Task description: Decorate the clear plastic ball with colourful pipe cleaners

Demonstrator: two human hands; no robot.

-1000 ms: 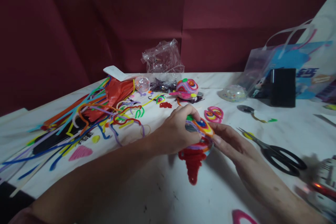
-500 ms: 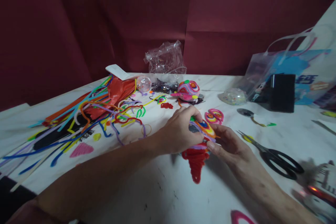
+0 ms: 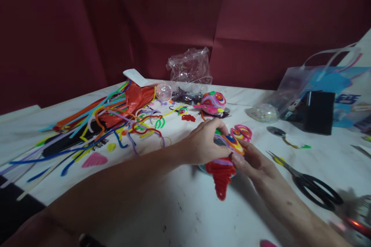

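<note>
Both my hands are around a colourful pipe-cleaner craft point(image 3: 222, 179) over the middle of the table. It has a red, pointed, tail-like part hanging toward me and curved bands of orange, yellow, blue and green on top. My left hand point(image 3: 204, 142) wraps over its left side, thumb and fingers curled on it. Pressed to its right edge are the thumb and fingers of my right hand point(image 3: 251, 162); the exact fingertip contact is partly hidden. Just behind it lies a pink and yellow coiled piece point(image 3: 243, 133). Farther back rests a round, striped pipe-cleaner craft point(image 3: 213, 102).
Loose pipe cleaners point(image 3: 116, 123) spread across the left of the table around a red plastic wrapper point(image 3: 139, 96). Black-handled scissors point(image 3: 315, 189) lie at right, near a wire spool point(image 3: 276, 131). A black box point(image 3: 319, 112), a clear bag point(image 3: 348, 85) and crinkled plastic point(image 3: 189, 67) stand at the back.
The whole scene has shifted slightly right in view as the camera turned a little left. Both hands keep their hold on the craft, with hardly any change in grip.
</note>
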